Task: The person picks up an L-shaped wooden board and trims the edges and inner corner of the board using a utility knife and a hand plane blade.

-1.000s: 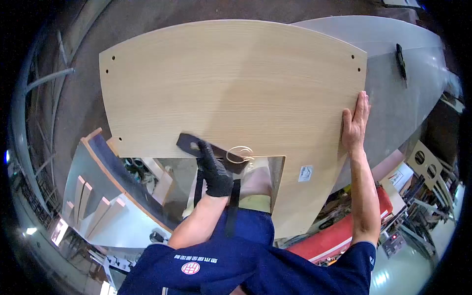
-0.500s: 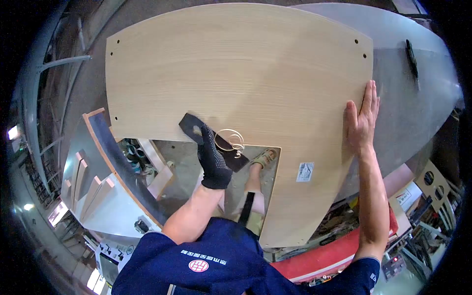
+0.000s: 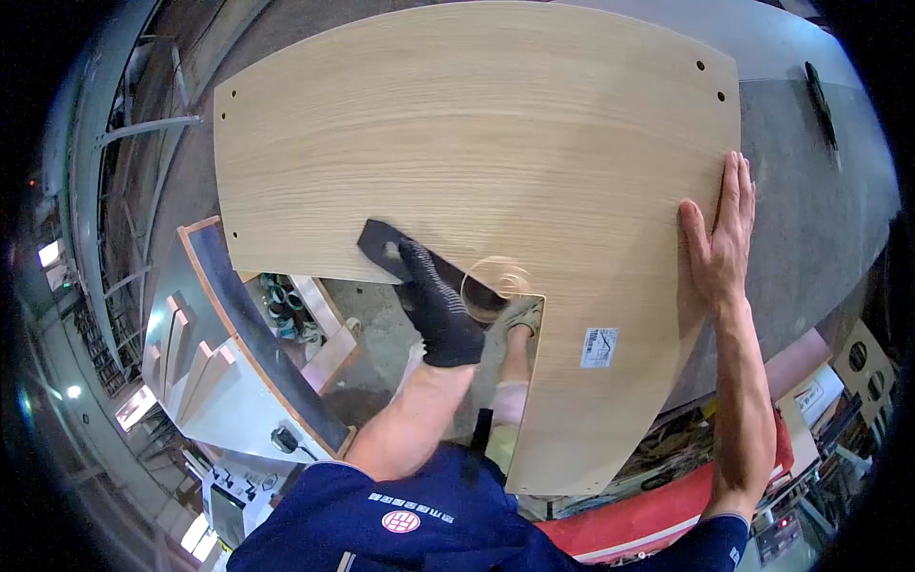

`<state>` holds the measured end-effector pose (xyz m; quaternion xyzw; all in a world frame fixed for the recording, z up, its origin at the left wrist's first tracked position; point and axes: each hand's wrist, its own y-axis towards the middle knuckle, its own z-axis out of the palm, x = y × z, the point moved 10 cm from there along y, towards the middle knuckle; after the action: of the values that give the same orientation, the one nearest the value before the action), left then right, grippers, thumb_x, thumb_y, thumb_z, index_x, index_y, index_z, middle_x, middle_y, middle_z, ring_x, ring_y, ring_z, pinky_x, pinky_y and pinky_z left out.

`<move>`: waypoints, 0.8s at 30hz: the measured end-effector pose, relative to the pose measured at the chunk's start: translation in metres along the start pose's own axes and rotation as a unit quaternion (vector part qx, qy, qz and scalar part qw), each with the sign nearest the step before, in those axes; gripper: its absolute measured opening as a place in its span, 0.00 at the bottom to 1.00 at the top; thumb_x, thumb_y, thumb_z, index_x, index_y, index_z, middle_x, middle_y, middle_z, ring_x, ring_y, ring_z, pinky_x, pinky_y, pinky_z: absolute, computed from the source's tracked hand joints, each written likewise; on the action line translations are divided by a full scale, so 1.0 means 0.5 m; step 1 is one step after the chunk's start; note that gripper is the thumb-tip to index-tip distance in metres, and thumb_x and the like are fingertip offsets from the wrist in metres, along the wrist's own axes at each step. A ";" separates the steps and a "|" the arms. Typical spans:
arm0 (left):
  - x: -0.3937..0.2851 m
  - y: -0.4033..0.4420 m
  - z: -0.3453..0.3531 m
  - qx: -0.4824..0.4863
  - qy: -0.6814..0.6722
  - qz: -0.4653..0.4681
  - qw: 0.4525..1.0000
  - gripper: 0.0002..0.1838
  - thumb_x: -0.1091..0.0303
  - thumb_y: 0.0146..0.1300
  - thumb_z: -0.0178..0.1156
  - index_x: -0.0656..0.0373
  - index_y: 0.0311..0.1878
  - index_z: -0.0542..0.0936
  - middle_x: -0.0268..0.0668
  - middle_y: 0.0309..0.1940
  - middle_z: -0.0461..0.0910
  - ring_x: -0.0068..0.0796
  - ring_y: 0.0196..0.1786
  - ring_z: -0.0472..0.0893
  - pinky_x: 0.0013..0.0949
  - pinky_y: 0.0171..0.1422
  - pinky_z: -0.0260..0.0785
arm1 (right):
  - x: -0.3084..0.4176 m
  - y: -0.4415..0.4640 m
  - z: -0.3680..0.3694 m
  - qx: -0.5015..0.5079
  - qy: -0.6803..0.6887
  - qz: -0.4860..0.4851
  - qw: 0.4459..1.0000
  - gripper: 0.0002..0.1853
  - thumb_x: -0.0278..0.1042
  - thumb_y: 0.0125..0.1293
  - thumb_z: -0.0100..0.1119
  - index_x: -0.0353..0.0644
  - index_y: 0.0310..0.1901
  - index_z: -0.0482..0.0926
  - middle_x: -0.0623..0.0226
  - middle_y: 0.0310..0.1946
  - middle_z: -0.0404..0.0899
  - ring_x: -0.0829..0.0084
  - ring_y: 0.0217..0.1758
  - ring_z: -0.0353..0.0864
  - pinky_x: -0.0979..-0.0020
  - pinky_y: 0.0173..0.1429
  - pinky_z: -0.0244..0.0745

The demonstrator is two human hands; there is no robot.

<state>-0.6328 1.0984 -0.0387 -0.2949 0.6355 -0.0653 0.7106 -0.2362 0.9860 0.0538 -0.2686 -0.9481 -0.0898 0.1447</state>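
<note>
A large light wood-grain panel with a notch cut into its near side lies in front of me. My left hand, in a black dotted glove, is closed around a flat dark blade, its kind not certain. The blade lies slantwise along the notch's long edge. Thin curled strips of edging hang by its lower end, near the notch's inner corner. My bare right hand rests flat on the panel's right edge, fingers stretched out, thumb apart. A printed label is on the panel's right leg.
A grey surface with a dark slim tool on it extends to the right. At left stands a curved piece with a brown-edged dark face, beside several small wood strips. A red object lies below the panel.
My left hand has slid the blade rightward along the notch edge toward the inner corner, and the curled strip has moved with it. My right hand stays on the panel edge.
</note>
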 end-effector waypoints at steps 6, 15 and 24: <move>0.031 -0.035 0.035 0.037 -0.082 -0.087 0.992 0.27 0.49 0.76 0.56 0.63 0.64 0.71 0.39 0.57 0.76 0.30 0.56 0.76 0.35 0.62 0.71 | 0.002 0.001 -0.008 -0.012 0.028 0.001 1.000 0.45 0.59 0.70 0.57 0.38 0.77 0.55 0.44 0.77 0.54 0.48 0.82 0.50 0.50 0.83 0.42; 0.120 -0.126 0.035 0.171 -0.126 -0.271 0.939 0.30 0.39 0.75 0.48 0.57 0.63 0.72 0.45 0.51 0.80 0.42 0.51 0.84 0.47 0.51 0.83 | 0.003 0.002 -0.012 -0.017 0.021 0.005 1.000 0.44 0.59 0.69 0.58 0.38 0.77 0.56 0.46 0.77 0.56 0.48 0.81 0.51 0.51 0.83 0.44; 0.061 -0.116 0.058 0.156 0.019 -0.064 0.985 0.22 0.44 0.74 0.55 0.55 0.52 0.76 0.35 0.42 0.80 0.33 0.42 0.84 0.37 0.44 0.81 | -0.001 -0.002 -0.006 -0.018 0.023 0.006 1.000 0.44 0.59 0.70 0.57 0.38 0.78 0.55 0.44 0.77 0.55 0.48 0.82 0.50 0.51 0.83 0.44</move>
<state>-0.5834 1.0465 -0.0352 -0.2191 0.6105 -0.2148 0.7302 -0.2355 0.9840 0.0565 -0.2752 -0.9410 -0.1123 0.1618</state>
